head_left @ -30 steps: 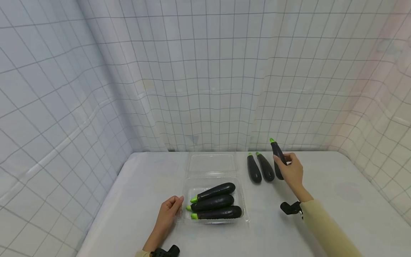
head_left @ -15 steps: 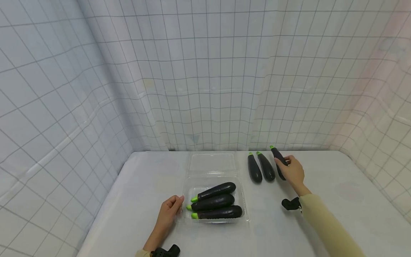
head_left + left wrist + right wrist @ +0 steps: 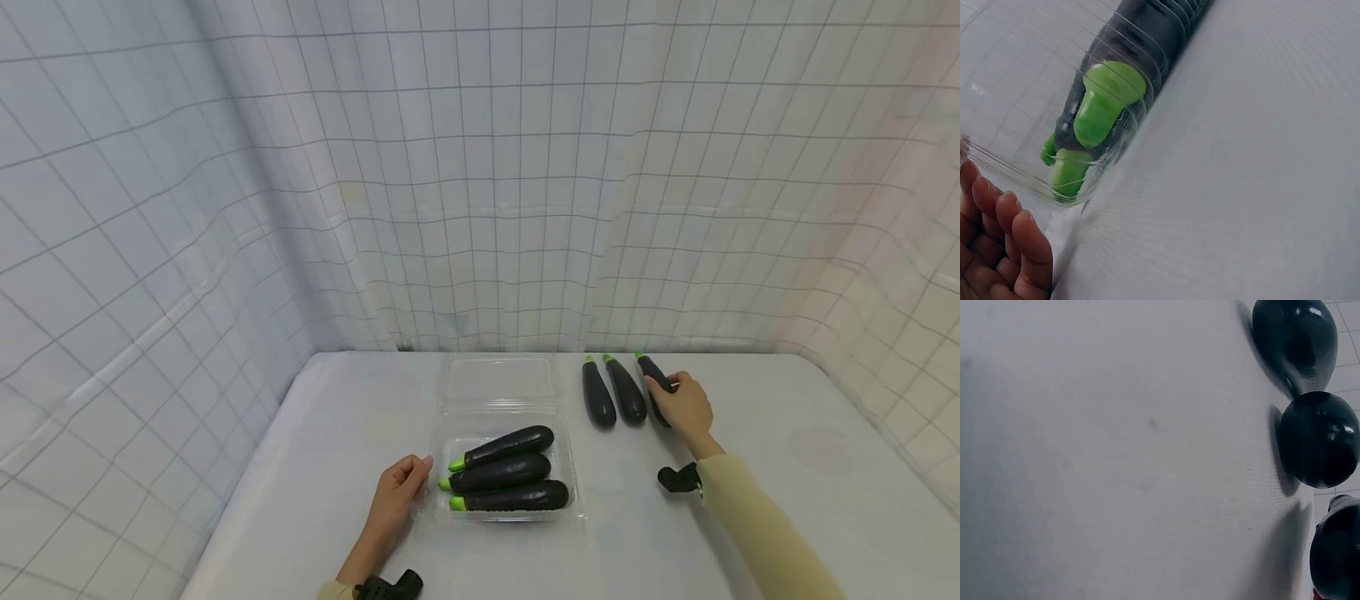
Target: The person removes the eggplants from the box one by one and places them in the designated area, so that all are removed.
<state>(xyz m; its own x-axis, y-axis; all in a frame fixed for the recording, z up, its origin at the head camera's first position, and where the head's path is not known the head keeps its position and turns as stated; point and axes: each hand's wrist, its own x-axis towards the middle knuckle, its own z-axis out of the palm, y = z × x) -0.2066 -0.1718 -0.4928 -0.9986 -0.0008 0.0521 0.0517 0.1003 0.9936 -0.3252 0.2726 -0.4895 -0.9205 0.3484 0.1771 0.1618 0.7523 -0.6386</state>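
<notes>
My left hand [image 3: 397, 493] pinches the left rim of a clear plastic clamshell container [image 3: 562, 454], whose lid lies open toward the back. Inside lie three dark eggplants with bright green stems, among them a front eggplant [image 3: 517, 497]. In the left wrist view, curled fingers [image 3: 1030, 244] are right at the container wall, with the green stems [image 3: 1107, 94] showing through it. At the back right, my right hand [image 3: 684, 408] grips another eggplant [image 3: 654, 370] low over the table, its stem pointing away. The right wrist view shows its rounded end [image 3: 1338, 556] at the lower right.
Two more eggplants, a left one [image 3: 597, 396] and a middle one [image 3: 625, 392], lie side by side left of my right hand. The white table [image 3: 780, 467] reaches back to a grid-patterned curtain [image 3: 517, 183], which also hangs along both sides.
The right hand has lowered its eggplant toward the table beside the other two, and the eggplant's stem end has tipped down. My left hand stays at the container's rim.
</notes>
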